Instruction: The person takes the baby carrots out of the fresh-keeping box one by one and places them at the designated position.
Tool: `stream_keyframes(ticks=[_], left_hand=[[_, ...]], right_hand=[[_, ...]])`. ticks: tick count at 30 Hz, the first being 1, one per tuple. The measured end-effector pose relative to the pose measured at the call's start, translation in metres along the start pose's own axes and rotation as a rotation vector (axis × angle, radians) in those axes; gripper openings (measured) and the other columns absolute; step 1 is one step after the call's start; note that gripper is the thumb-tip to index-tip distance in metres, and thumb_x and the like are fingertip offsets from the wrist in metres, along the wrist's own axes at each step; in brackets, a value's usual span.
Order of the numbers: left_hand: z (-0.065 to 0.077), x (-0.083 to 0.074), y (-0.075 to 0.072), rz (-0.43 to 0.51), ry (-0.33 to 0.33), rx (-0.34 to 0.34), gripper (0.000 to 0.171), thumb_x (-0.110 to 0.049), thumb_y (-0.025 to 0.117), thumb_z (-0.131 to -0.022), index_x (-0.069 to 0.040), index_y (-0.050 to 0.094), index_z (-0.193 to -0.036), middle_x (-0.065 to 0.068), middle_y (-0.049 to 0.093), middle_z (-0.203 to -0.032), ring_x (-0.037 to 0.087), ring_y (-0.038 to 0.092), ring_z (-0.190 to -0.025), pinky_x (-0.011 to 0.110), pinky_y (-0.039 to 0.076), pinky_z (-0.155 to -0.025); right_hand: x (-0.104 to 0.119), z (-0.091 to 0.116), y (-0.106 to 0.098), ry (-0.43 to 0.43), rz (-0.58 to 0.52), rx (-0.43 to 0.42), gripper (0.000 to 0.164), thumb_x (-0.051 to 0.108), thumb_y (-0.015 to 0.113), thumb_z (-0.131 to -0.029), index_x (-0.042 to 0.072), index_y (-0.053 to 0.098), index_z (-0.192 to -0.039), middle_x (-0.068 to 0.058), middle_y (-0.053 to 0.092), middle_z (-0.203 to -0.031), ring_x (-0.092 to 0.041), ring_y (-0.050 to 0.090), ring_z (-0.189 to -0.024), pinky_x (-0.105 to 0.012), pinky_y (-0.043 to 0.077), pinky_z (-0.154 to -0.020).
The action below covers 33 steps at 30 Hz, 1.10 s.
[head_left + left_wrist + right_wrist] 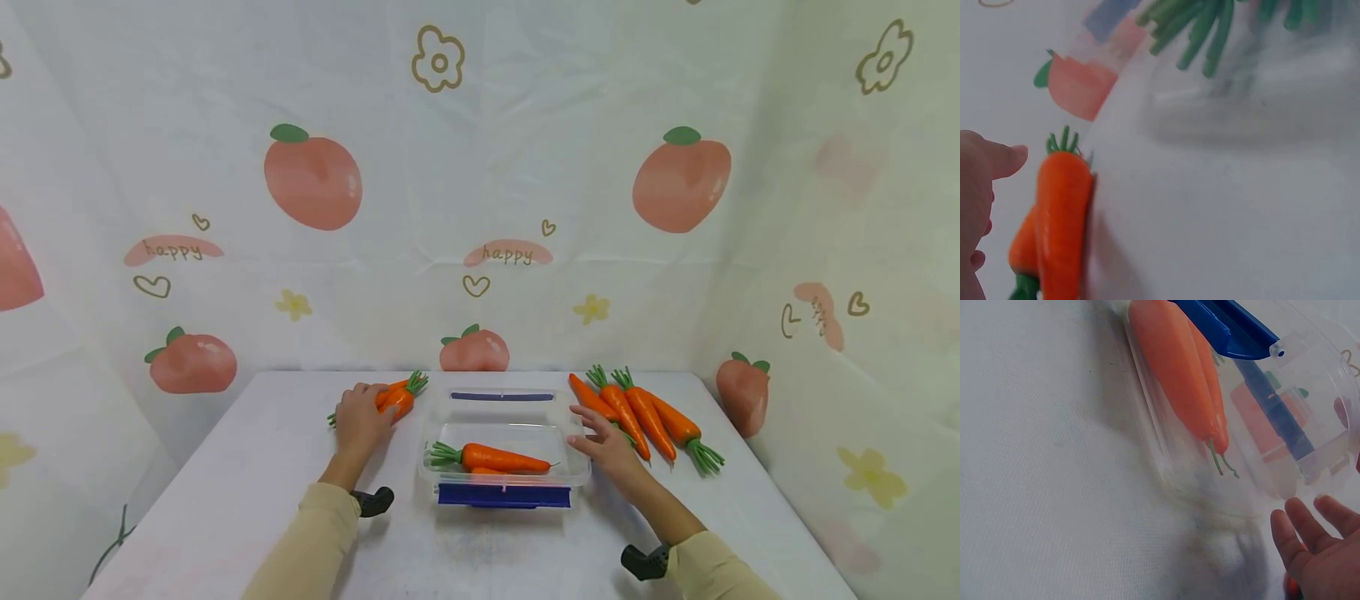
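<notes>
My left hand (361, 419) reaches over a pair of orange carrots with green tops at the back left of the table. In the left wrist view its thumb is extended beside the front carrot (1063, 219), with a gap between them; the other carrot (1022, 253) lies partly behind. A clear plastic box (430, 462) with blue clips stands in the middle, holding a carrot (506, 458) that lies over another one. Beside the box's right wall is my right hand (611, 450), fingers spread and holding nothing. Its fingertips (1291, 506) come close to the box's corner.
Several carrots (641, 412) lie fanned out at the back right, just beyond the right hand. The white table (487, 554) ends at a fruit-printed curtain (495, 167) behind and at the sides. One blue clip (504, 496) hangs along the box's front.
</notes>
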<state>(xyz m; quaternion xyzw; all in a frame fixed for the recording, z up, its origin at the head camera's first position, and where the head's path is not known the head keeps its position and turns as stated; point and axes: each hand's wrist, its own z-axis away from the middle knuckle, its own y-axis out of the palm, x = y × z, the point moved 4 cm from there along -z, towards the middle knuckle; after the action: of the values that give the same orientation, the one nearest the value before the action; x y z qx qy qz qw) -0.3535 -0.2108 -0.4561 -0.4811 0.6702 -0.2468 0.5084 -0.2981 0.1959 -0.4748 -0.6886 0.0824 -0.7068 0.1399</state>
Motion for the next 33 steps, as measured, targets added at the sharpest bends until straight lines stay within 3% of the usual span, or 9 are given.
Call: stream_keyframes(ticks=[9, 16, 19, 26, 33], left_hand=[[-0.015, -0.028, -0.020, 0.096, 0.149, -0.026, 0.031, -0.019, 0.074, -0.085, -0.009, 0.069, -0.114, 0.015, 0.061, -0.113, 0.037, 0.051, -0.101, 0.051, 0.043, -0.091], [-0.025, -0.053, -0.033, 0.176, 0.223, 0.042, 0.032, -0.020, 0.076, -0.085, -0.010, 0.070, -0.114, 0.011, 0.061, -0.112, 0.031, 0.052, -0.097, 0.045, 0.048, -0.085], [-0.028, -0.065, -0.035, 0.214, 0.246, 0.140, 0.032, -0.020, 0.074, -0.087, -0.010, 0.068, -0.117, 0.010, 0.061, -0.114, 0.031, 0.055, -0.101, 0.044, 0.050, -0.085], [-0.027, -0.095, -0.038, 0.309, 0.320, 0.465, 0.038, -0.022, 0.070, -0.090, -0.007, 0.063, -0.125, 0.011, 0.061, -0.122, 0.028, 0.056, -0.104, 0.042, 0.051, -0.086], [-0.022, -0.117, -0.028, 0.320, 0.362, 0.713, 0.043, -0.029, 0.067, -0.093, -0.009, 0.059, -0.130, 0.009, 0.061, -0.122, 0.029, 0.056, -0.111, 0.041, 0.051, -0.089]], right_hand=[[-0.001, 0.000, 0.000, 0.005, -0.006, 0.000, 0.070, 0.037, 0.073, -0.086, 0.020, 0.044, -0.146, -0.021, 0.034, -0.151, -0.042, 0.046, -0.127, -0.055, 0.041, -0.100], [-0.001, 0.000, 0.000, 0.002, 0.002, -0.001, 0.071, 0.039, 0.073, -0.085, 0.020, 0.043, -0.146, -0.021, 0.034, -0.151, -0.043, 0.046, -0.126, -0.055, 0.041, -0.100], [-0.001, 0.000, -0.001, 0.001, 0.003, -0.003, 0.070, 0.038, 0.073, -0.085, 0.021, 0.044, -0.146, -0.021, 0.034, -0.151, -0.042, 0.047, -0.126, -0.055, 0.042, -0.100], [-0.002, -0.002, 0.000, 0.001, 0.012, -0.008, 0.064, 0.033, 0.073, -0.087, 0.021, 0.047, -0.144, -0.022, 0.038, -0.149, -0.040, 0.051, -0.121, -0.052, 0.045, -0.098], [-0.002, -0.002, 0.001, 0.005, 0.011, -0.009, 0.067, 0.035, 0.073, -0.086, 0.021, 0.045, -0.146, -0.020, 0.037, -0.150, -0.042, 0.049, -0.123, -0.053, 0.044, -0.099]])
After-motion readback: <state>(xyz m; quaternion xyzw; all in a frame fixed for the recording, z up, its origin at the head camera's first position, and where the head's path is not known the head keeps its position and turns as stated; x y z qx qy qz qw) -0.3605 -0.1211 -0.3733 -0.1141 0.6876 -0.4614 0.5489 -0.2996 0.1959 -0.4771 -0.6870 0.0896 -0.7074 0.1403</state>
